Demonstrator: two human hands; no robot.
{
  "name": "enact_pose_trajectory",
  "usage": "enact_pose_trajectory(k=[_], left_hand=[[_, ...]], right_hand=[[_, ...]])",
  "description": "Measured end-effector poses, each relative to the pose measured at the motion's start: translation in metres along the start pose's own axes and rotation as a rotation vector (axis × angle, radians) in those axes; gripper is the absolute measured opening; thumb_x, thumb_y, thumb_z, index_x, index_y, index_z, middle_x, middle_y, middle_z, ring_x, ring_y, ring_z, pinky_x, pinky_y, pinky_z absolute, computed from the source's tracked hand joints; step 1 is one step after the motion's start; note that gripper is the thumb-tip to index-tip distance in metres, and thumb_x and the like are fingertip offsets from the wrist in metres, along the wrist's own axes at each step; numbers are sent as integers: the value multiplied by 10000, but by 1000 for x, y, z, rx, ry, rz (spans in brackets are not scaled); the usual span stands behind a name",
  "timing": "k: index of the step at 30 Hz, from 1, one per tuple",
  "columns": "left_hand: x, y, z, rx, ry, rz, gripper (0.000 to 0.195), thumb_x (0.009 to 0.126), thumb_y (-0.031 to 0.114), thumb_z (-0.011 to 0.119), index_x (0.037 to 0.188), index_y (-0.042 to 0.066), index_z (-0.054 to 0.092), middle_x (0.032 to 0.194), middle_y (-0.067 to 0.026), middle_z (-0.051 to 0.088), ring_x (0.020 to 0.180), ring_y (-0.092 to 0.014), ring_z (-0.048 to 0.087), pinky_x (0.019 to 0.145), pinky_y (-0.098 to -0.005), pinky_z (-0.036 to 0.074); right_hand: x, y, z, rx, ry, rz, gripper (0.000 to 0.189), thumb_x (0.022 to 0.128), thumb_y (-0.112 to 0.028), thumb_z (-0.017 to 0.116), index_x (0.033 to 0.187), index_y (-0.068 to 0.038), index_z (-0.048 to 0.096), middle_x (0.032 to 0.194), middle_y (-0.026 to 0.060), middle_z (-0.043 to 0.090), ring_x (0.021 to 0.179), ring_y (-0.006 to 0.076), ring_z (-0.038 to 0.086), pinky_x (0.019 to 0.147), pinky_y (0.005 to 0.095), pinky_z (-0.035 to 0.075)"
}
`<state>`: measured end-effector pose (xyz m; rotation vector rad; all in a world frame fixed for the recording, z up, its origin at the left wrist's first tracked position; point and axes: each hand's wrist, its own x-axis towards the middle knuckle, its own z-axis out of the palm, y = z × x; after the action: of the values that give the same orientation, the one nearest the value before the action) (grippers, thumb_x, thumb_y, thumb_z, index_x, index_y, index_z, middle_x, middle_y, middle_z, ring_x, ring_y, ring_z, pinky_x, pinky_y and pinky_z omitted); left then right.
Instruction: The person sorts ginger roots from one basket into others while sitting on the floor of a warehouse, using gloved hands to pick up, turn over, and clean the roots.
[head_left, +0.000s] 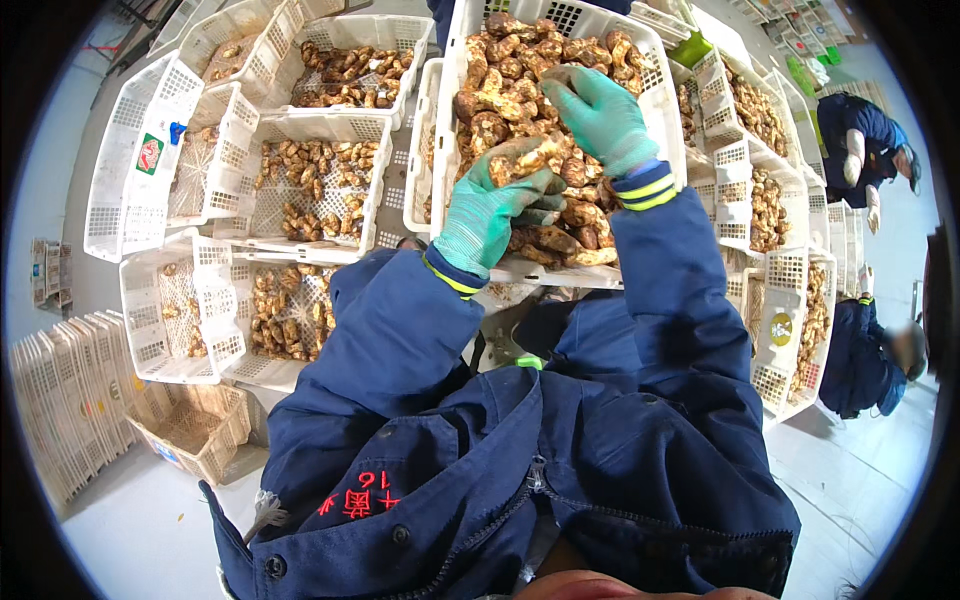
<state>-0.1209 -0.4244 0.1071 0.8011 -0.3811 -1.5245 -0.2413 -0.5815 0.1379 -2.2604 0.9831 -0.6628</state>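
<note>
Brown mushrooms with thick pale stems (487, 101) fill a white plastic crate (446, 150) in front of me. My left hand (495, 199), in a green coated knit glove, holds a mushroom (529, 159) low over the heap, its fingers curled round it. Up and to the right, my right hand (600, 116) wears a matching glove and is bent over the heap with thumb and fingers drawn towards each other. Its fingertips are close to the mushrooms, and whether they grip one cannot be made out.
More crates of sorted mushrooms stand at left (315, 247) and right (802, 180). An upright stack of crates (75, 397) and a low beige crate (225, 442) are at lower left. Two co-workers in dark blue, one upper right (855, 150) and one lower right (855, 360), are beyond the right-hand crates.
</note>
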Motion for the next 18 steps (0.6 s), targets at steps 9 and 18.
enact_pose_trajectory(k=[9,18], left_hand=[[-11,10,-2,148,-322,35,630,757,-113,636,1348,1,452,1189,-136,619,1048,-219,626,817,-304,564],[-1,5,-12,5,59,86,561,840,-68,556,1362,71,406,1268,-130,551,1043,-234,630,834,-363,579]], right_hand=[[16,30,65,-294,-164,145,442,879,-246,598,1301,-132,534,1096,116,668,1023,283,632,898,411,496],[-58,-2,2,1160,33,338,390,935,-184,563,1195,107,539,1016,160,670,830,215,674,673,278,540]])
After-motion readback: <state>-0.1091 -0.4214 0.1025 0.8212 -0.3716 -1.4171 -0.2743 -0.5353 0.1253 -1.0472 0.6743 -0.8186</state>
